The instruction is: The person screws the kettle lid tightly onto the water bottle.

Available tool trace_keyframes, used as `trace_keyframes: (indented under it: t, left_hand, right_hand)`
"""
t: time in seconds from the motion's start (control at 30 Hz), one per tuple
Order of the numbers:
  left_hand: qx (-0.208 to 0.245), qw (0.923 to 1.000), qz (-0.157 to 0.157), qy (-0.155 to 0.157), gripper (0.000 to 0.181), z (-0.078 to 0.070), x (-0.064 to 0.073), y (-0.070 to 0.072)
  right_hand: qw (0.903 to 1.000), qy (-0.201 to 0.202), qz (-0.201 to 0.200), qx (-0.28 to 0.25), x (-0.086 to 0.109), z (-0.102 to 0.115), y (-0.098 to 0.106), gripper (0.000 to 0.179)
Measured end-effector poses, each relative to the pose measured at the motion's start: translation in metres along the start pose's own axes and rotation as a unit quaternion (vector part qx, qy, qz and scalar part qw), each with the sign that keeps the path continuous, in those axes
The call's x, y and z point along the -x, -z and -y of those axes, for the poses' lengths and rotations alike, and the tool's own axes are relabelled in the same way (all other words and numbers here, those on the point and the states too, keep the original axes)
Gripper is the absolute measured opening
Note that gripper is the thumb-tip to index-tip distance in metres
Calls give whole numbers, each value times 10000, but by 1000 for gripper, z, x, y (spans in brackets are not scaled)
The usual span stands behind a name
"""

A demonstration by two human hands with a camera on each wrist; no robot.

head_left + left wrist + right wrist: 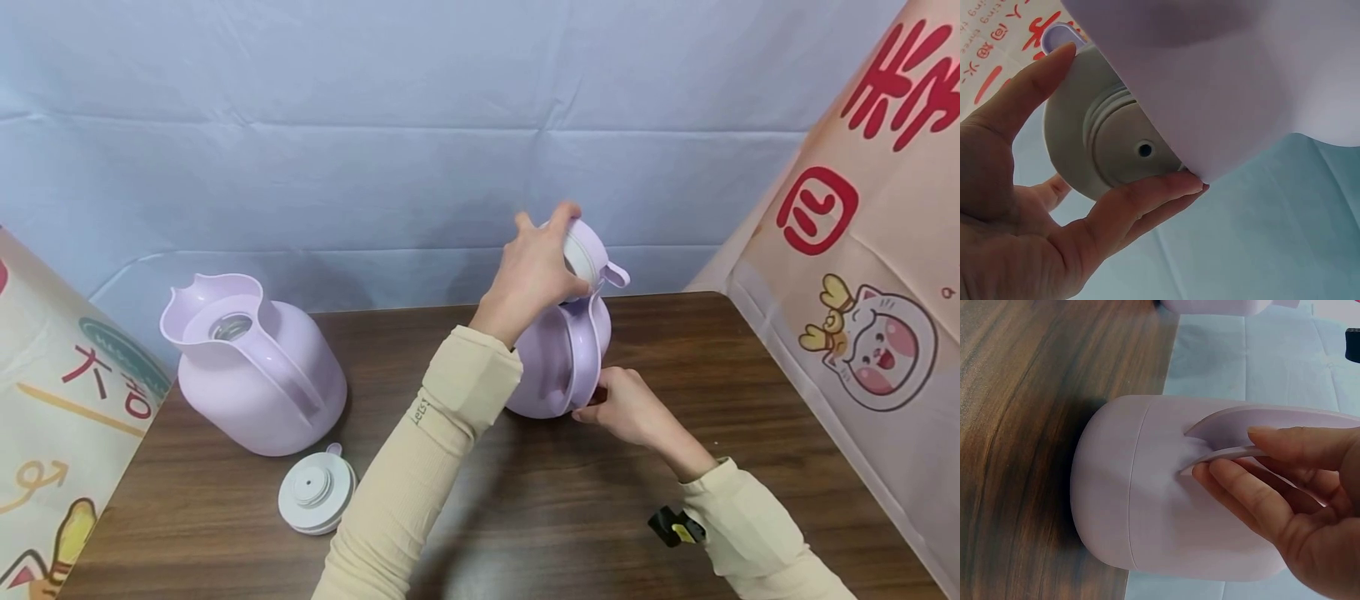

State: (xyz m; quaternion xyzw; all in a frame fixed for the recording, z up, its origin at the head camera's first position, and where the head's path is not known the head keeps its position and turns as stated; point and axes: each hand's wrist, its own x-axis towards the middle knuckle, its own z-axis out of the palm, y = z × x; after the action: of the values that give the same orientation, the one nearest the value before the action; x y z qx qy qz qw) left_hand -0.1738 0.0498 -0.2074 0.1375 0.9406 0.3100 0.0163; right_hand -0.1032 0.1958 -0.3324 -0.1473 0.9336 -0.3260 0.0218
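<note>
On the right side of the table stands a lilac thermos jug (536, 367). My left hand (531, 271) holds a round lid (587, 252) with a lilac loop tab, tilted at the jug's mouth. In the left wrist view, the thumb and fingers spread around the edge of the lid (1063, 134), whose pale underside has a small central hole; the jug's rim hides part of it. Low on the jug's handle (1229, 454), my right hand (630, 406) pinches it between thumb and fingers.
A second lilac jug (247, 408), its top uncovered, stands at the left of the wooden table (525, 517). In front of it lies another lid (318, 496), underside up. Pale cloth (420, 183) hangs behind, and printed sheets (862, 250) flank both sides.
</note>
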Motion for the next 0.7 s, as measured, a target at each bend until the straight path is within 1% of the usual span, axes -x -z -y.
trace_keyframes:
  t: [0.13, 0.5, 0.7]
  left_hand:
    - [-95, 9999, 29, -12, 80, 1, -1, -1]
    - [-333, 9992, -22, -209, 78, 5, 0, 0]
    - [-374, 9991, 15, -180, 78, 4, -1, 0]
  right_hand:
    - [10000, 0, -11, -3, 0, 0, 0, 12]
    - [9999, 71, -96, 86, 1, -1, 0, 12]
    - [9999, 56, -55, 71, 0, -1, 0, 12]
